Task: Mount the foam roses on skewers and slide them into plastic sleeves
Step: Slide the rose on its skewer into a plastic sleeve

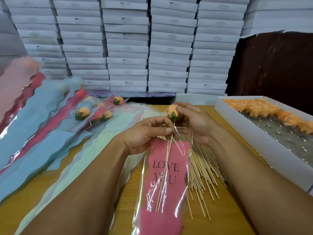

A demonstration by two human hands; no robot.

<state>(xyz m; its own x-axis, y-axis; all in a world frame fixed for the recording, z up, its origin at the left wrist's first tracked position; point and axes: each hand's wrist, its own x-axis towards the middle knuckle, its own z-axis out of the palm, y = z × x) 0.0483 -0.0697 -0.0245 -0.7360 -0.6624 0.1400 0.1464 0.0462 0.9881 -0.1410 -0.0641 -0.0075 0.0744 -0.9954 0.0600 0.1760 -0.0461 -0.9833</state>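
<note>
The right hand [194, 122] holds a peach foam rose [174, 112] by its green base, with the fingers curled round it. The rose sits near the middle of the view, a bit toward 12 o'clock. A thin skewer [166, 160] is stuck in the bottom of the rose and runs down toward 6 o'clock, inside a clear plastic sleeve [166, 184]. The sleeve has a pink part with the words "LOVE YOU" on it. The left hand [144, 134] pinches the top edge of the sleeve, right by the skewer, so its grip is closed on the plastic.

The sleeve lies on the wooden desk [225, 223]. A pile of loose skewers [201, 167] lies just beside it, toward 3 o'clock. At 2 o'clock is a white tray [254, 138] with more peach roses [264, 109] along its far side. At 9 o'clock, blue and pink sleeves [33, 129] are spread out, and some finished roses [83, 113] lie in sleeves near 10 o'clock. Stacks of white boxes [127, 48] fill the back at 12 o'clock.
</note>
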